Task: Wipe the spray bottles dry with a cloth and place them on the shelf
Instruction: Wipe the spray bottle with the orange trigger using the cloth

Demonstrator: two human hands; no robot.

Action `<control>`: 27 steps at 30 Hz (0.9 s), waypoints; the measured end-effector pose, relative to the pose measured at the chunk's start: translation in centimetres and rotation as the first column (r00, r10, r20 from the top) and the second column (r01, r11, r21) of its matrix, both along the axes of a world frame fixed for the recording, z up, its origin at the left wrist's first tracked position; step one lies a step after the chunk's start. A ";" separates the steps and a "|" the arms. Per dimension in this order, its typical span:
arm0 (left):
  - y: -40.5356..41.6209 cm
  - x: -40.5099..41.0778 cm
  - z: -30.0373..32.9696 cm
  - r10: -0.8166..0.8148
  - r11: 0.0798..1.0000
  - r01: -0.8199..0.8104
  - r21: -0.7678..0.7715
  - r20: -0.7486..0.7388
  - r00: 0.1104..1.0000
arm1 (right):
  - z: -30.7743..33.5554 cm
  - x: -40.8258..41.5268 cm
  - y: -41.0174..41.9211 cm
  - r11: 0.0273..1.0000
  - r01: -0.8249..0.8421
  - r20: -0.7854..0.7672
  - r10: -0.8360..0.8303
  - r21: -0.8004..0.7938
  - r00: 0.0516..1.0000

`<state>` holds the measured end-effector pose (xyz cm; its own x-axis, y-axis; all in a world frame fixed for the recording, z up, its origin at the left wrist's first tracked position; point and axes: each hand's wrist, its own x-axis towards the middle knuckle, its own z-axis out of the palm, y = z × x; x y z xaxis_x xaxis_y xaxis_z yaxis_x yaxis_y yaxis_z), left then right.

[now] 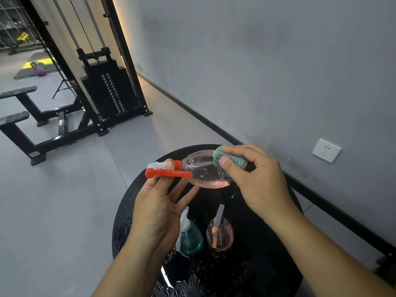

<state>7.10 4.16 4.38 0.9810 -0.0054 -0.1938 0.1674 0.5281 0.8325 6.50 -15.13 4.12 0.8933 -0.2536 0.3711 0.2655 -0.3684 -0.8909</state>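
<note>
Above the round black table [137,213], the left hand [156,209] is gripping the red sprayer head to hold a pink bottle [203,170] sideways, so the right hand [259,174], pinching a green cloth [225,156], is wiping its far end dry.

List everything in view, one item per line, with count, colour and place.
Clear pink spray bottle with red trigger head: 1, held on its side above the table's far edge.
Teal knitted cloth: 1, pressed on that bottle's base end.
Teal spray bottle with white trigger: 1, upright on the table, partly behind the left hand.
Pink spray bottle with grey-and-peach trigger: 1, upright, right of the teal one.
Round black table: 1, wet with droplets, by the wall.
Cable weight machine: 1, black, far left.
White wall socket: 1, on the grey wall.
Left hand: holds the red trigger head.
Right hand: grips the cloth.
</note>
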 end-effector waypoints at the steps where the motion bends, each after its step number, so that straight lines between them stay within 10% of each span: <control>1: 0.0 0.0 0.0 -0.006 1.000 0.006 -0.007 0.000 1.000 | 0.0 0.0 0.1 1.000 0.002 0.002 -0.003 0.021 1.000; 27: -1.1 -1.2 1.4 0.029 1.000 -0.028 0.013 -0.052 0.998 | 0.0 -0.1 -0.2 0.991 0.044 0.084 -0.054 0.126 0.995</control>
